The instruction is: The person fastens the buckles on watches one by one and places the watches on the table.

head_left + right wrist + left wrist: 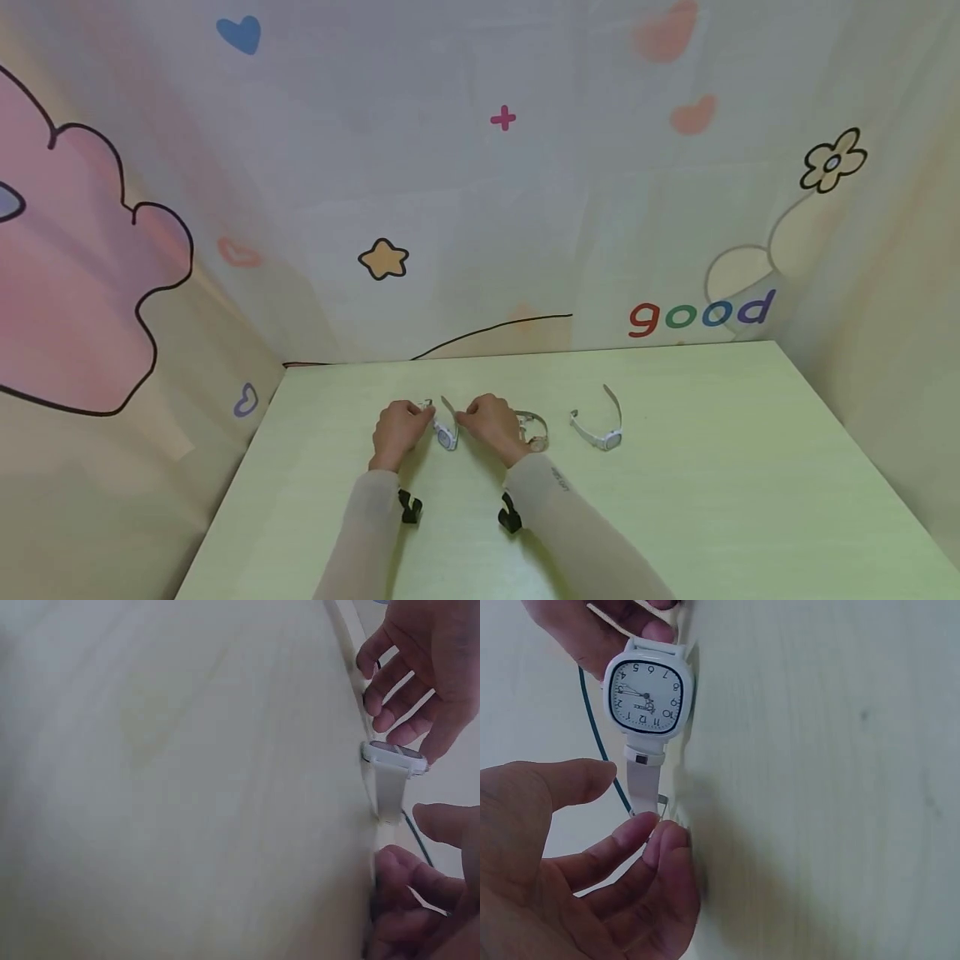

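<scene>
A white wristwatch [447, 437] lies between the two hands, its squarish dial facing up in the left wrist view. My left hand [401, 429] is at the watch's buckle end. Its index fingertip touches the white strap [643, 784] near the metal buckle, while the thumb stays apart from it. On the other side, my right hand [491, 423] is beside the free strap end. In the right wrist view the right thumb and fingers [442, 823] stand apart, with the strap end close to them; contact there is unclear.
Partly hidden by the right hand, a second watch [537, 443] with a pale strap lies on the light green table [712, 500]. Farther right is another white watch [612, 439], strap spread out. A printed curtain [465, 192] stands behind the table.
</scene>
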Demonstrator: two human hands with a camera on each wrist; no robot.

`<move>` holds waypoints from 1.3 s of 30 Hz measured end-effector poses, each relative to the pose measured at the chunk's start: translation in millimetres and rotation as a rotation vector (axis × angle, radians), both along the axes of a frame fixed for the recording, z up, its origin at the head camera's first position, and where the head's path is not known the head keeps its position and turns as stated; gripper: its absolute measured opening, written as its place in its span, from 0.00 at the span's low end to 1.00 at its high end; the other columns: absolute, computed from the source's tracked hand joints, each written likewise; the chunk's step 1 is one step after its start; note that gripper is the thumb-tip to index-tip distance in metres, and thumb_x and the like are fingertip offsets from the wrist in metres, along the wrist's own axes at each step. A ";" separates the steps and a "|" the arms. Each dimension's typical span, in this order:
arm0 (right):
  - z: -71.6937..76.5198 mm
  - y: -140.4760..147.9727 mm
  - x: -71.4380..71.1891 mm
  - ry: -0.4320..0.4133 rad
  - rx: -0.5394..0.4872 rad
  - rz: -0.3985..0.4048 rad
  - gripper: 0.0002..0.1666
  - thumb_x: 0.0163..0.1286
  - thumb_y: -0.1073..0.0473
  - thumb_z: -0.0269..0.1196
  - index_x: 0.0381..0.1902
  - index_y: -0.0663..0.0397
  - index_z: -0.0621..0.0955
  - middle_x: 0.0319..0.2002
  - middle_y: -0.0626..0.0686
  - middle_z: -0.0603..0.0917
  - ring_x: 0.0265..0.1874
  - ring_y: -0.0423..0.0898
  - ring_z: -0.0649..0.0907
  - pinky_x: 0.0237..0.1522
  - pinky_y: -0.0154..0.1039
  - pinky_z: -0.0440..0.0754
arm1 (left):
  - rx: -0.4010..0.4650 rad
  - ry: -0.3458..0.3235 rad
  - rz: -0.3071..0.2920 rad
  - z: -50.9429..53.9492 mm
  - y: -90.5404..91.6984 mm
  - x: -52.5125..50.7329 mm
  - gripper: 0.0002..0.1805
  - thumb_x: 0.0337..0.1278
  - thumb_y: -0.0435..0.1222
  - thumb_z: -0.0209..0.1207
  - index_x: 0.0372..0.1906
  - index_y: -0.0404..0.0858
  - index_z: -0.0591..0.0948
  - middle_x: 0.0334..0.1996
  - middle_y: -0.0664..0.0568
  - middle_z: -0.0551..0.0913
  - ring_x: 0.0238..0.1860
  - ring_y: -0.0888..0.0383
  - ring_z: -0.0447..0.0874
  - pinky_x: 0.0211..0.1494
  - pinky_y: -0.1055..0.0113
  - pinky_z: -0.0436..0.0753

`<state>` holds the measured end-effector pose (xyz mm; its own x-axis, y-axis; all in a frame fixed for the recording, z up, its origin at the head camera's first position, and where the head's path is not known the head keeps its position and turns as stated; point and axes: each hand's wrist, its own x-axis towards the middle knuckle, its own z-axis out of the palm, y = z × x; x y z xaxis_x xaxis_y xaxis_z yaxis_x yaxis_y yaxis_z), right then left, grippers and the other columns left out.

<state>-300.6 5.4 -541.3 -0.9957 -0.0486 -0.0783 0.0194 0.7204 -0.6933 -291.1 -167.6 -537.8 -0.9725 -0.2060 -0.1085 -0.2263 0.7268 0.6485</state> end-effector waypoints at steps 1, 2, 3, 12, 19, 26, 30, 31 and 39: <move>-0.6 -0.7 0.3 -0.018 -0.002 -0.011 0.18 0.62 0.43 0.67 0.32 0.52 0.88 0.30 0.50 0.87 0.26 0.45 0.80 0.25 0.37 0.72 | 0.001 -0.004 0.001 -0.2 0.2 -0.4 0.22 0.61 0.53 0.60 0.39 0.36 0.84 0.30 0.47 0.85 0.24 0.56 0.77 0.23 0.66 0.70; -0.9 -1.2 0.4 -0.030 0.000 -0.021 0.18 0.62 0.42 0.67 0.30 0.51 0.88 0.28 0.50 0.87 0.24 0.44 0.79 0.24 0.36 0.71 | 0.001 -0.008 0.002 -0.4 0.5 -0.9 0.22 0.61 0.53 0.60 0.38 0.36 0.85 0.30 0.48 0.85 0.24 0.56 0.76 0.24 0.66 0.70; -0.8 -1.9 0.9 -0.037 0.003 -0.029 0.19 0.61 0.41 0.67 0.29 0.51 0.88 0.27 0.49 0.86 0.23 0.44 0.78 0.23 0.36 0.70 | -0.001 -0.013 0.004 -0.4 0.8 -1.2 0.22 0.61 0.53 0.60 0.37 0.36 0.85 0.30 0.48 0.85 0.25 0.57 0.76 0.24 0.66 0.69; 3.7 -9.5 2.8 -0.086 0.055 -0.069 0.16 0.58 0.43 0.70 0.28 0.50 0.89 0.28 0.50 0.87 0.22 0.43 0.79 0.22 0.38 0.70 | -0.019 -0.024 0.005 -1.7 2.8 -1.8 0.19 0.58 0.51 0.62 0.35 0.38 0.86 0.34 0.48 0.87 0.28 0.57 0.77 0.27 0.65 0.69; 4.7 -10.0 4.4 -0.081 0.040 -0.069 0.10 0.58 0.49 0.69 0.28 0.49 0.89 0.27 0.48 0.87 0.22 0.43 0.78 0.22 0.38 0.69 | -0.008 -0.006 0.000 -0.9 2.0 1.3 0.13 0.55 0.44 0.62 0.32 0.38 0.87 0.32 0.49 0.87 0.27 0.56 0.78 0.26 0.66 0.70; 1.0 -6.3 6.6 -0.021 0.025 -0.089 0.08 0.58 0.53 0.67 0.27 0.50 0.89 0.29 0.50 0.88 0.22 0.44 0.78 0.21 0.38 0.70 | 0.107 0.115 -0.016 -6.6 2.1 2.2 0.08 0.55 0.36 0.61 0.27 0.35 0.85 0.24 0.49 0.85 0.24 0.57 0.76 0.25 0.70 0.72; -1.3 -4.6 7.7 0.001 0.000 -0.104 0.08 0.58 0.54 0.66 0.25 0.50 0.88 0.24 0.49 0.86 0.21 0.44 0.78 0.21 0.37 0.70 | 0.180 0.122 0.017 -9.4 3.7 1.6 0.05 0.53 0.34 0.61 0.28 0.35 0.82 0.22 0.49 0.85 0.22 0.59 0.77 0.26 0.71 0.73; -1.8 -4.2 7.7 0.005 -0.009 -0.107 0.09 0.58 0.54 0.66 0.23 0.50 0.87 0.23 0.49 0.85 0.20 0.44 0.78 0.21 0.37 0.70 | 0.208 0.115 0.032 -9.7 4.1 1.5 0.05 0.53 0.34 0.61 0.30 0.35 0.81 0.23 0.48 0.86 0.22 0.59 0.77 0.26 0.71 0.73; -3.1 -0.2 9.1 0.037 -0.136 -0.125 0.08 0.58 0.58 0.66 0.21 0.53 0.84 0.15 0.47 0.83 0.17 0.43 0.79 0.22 0.34 0.73 | 0.399 0.091 0.047 -8.9 7.1 3.5 0.30 0.58 0.35 0.61 0.66 0.33 0.70 0.35 0.41 0.89 0.26 0.61 0.85 0.29 0.70 0.81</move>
